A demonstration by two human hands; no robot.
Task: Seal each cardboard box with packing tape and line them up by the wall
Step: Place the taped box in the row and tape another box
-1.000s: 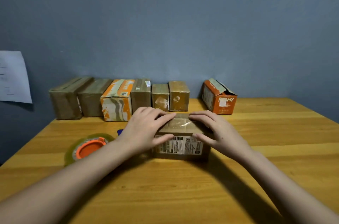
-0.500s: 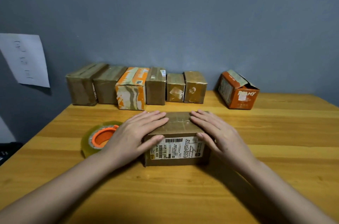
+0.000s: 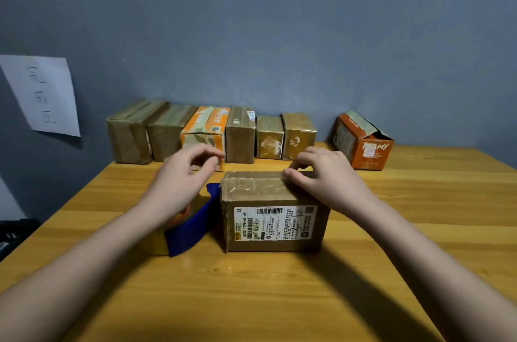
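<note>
- The person's right hand [image 3: 330, 182] rested on the far right of the cardboard box [image 3: 272, 211], fingers curled, thumb and fingertips pressing at the taped top edge.
- The left hand [image 3: 183, 180] hovered clear of the box on its left side, fingers loosely curled and gripping nothing, above a blue object [image 3: 190, 225] lying on the table [image 3: 251, 299]; whether that object belonged to the tape dispenser could not be told.
- The box stood near the table's middle, its shipping label [image 3: 275, 222] facing the camera and glossy tape [image 3: 253, 186] across its top.
- Behind it, 6 sealed boxes [image 3: 212, 131] stood side by side against the grey wall [image 3: 279, 34], with an orange box [image 3: 362, 141] set apart to their right, its flap raised.
- A sheet of paper [image 3: 42, 94] hung on the wall at left.
- The step in hand appeared to be pressing down the last of the tape; the next move probably called for lifting the box with both hands and setting it into the gap at the row's right end.
</note>
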